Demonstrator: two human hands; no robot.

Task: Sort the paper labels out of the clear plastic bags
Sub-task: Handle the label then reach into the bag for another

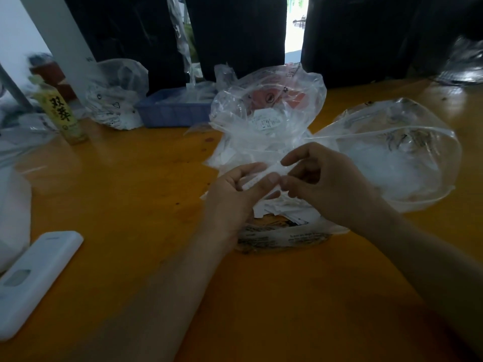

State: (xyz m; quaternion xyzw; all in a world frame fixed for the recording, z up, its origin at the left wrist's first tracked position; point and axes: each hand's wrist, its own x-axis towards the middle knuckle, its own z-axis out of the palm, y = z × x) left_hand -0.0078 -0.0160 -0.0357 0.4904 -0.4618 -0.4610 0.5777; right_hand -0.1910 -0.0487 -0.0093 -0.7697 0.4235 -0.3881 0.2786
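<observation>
Both hands work a small clear plastic bag just in front of the big crumpled bag pile. Left hand & right hand pinch its ends. Prob. light, limp, slippery film; paper label inside stiffer, so best grip at bag's edge.

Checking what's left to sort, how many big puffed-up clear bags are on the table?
3: one bag far left beside the blue tray, one bag in the middle behind the hands, one bag to the right. Flattened ones under the hands may hide more.
</observation>
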